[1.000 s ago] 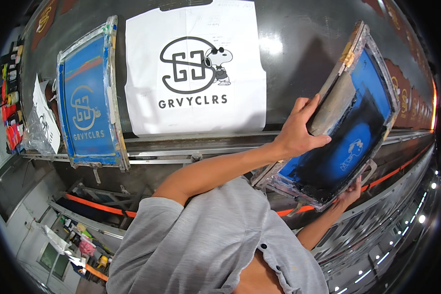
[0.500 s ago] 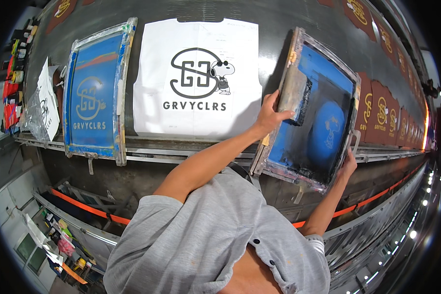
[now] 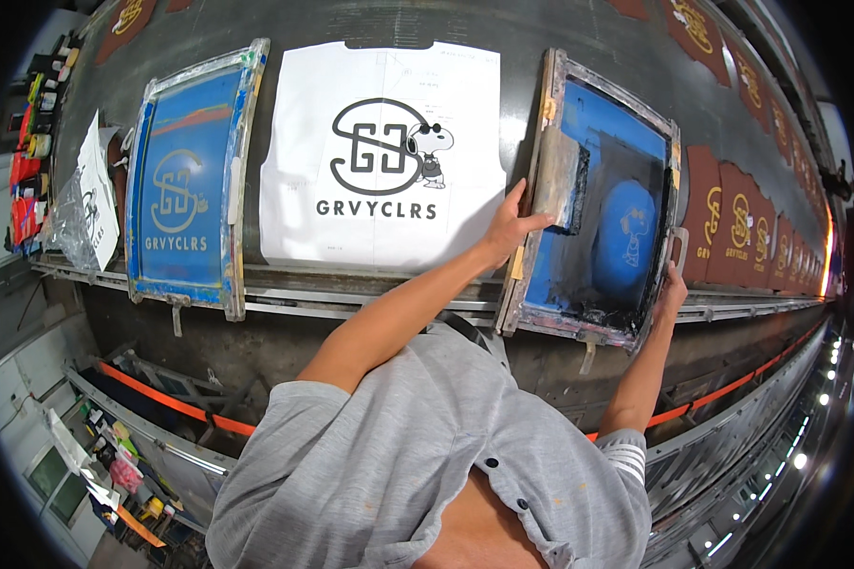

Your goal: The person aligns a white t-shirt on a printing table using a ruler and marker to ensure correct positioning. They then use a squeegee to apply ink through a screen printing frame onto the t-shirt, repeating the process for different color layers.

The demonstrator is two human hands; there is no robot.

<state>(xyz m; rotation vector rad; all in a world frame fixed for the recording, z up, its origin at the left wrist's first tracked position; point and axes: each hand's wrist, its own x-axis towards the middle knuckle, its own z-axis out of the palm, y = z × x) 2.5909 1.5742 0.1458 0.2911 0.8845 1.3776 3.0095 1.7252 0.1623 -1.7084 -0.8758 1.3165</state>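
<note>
Both my hands are on a screen-printing frame at the right, with blue mesh and black ink smeared over it. My left hand is closed on its left side, the thumb over the rim beside a wooden squeegee. That squeegee rests inside the frame, its blade edge black with ink. My right hand is closed round the frame's right side, just below a metal handle; its fingertips are partly hidden. A cartoon dog outline shows in the mesh. Left of the frame lies a white paper pattern with a printed black emblem and dog.
Another blue screen frame lies at the left on the long dark table. Beside it are a printed sheet and clear plastic. Brown printed fabric pieces line the right. A metal rail follows the table's near edge.
The inked frame has shifted slightly left and turned straighter, its near edge moving toward the table rail. Both hands moved with it, keeping their hold. The squeegee stays inside.
</note>
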